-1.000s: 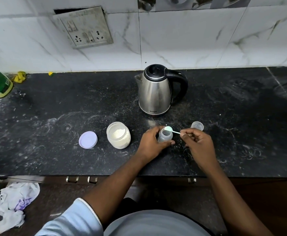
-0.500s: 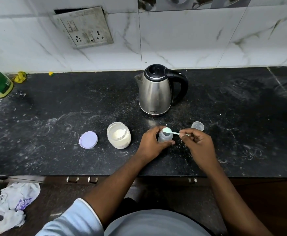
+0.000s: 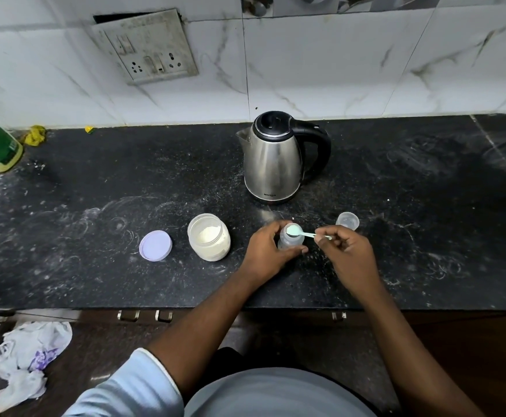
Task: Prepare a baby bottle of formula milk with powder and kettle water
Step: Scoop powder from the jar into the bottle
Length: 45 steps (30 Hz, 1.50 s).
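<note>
At desk [image 3: 426, 251] centre, left fingers [image 3: 271, 227] curl round one bottle [image 3: 287, 243]; right fingers [image 3: 340, 236] pinch one scoop [image 3: 294, 229] above it. From there, one kettle [image 3: 272, 164] sits at 12 o'clock, one jar [image 3: 209, 237] and one lid [image 3: 155, 245] at 9, one cap [image 3: 347, 221] at 2.

The counter [image 3: 95, 191] is black speckled stone, dull and smeared with white dust. The kettle [image 3: 272, 170] has a shiny steel body that throws soft reflections, with a glossy black plastic top and handle. The jar [image 3: 209, 237] is clear plastic holding fine, matt, off-white powder; its lid [image 3: 155, 245] is smooth lilac plastic. The bottle [image 3: 290, 240] and cap [image 3: 347, 221] are cloudy translucent plastic, the spoon [image 3: 301, 233] pale green plastic. The wall [image 3: 335, 64] is glossy, veined white tile, the socket plate [image 3: 149, 46] grimy. Crumpled cloth [image 3: 29, 362] lies near left.
</note>
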Tool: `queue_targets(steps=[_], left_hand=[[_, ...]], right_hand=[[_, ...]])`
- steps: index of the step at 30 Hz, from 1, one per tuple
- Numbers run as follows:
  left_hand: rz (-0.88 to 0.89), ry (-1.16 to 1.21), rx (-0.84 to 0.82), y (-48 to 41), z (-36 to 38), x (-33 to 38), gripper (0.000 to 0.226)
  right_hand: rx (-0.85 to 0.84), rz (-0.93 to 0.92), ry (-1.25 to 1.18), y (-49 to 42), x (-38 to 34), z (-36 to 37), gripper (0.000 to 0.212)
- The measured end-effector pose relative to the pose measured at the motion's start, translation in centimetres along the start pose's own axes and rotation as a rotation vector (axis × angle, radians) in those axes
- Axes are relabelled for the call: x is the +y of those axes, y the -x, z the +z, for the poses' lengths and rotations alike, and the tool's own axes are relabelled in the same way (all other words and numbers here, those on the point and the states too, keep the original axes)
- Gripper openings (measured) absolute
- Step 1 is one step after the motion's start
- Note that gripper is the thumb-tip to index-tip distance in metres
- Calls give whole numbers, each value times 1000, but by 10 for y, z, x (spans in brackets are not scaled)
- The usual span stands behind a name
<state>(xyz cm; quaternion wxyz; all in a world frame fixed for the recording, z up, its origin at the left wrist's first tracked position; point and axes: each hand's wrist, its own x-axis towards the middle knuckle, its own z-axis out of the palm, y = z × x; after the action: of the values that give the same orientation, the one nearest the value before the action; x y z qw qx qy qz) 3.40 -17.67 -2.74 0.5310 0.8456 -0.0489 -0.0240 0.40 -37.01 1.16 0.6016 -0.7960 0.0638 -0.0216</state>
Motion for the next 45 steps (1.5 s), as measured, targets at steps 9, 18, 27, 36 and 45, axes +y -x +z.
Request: queue_targets(steps=[9,18,27,36,45], left_hand=[[-10,-9,-1,0,1,1,61],[-38,-8,-15,1,0,2,61],[-78,8,-36,2,-2,6,67],[-46,67,-50,5,-35,21,91],[26,-71,440,45,-153,6,64]], right_hand=[[4,11,1,-1,-1,-1,10],[11,51,-94,0,-4,-1,10],[71,196,-265,-6,-14,1,9],[54,95,-235,-21,-53,22,9],[-135,-23,-94,-40,-94,89,10]])
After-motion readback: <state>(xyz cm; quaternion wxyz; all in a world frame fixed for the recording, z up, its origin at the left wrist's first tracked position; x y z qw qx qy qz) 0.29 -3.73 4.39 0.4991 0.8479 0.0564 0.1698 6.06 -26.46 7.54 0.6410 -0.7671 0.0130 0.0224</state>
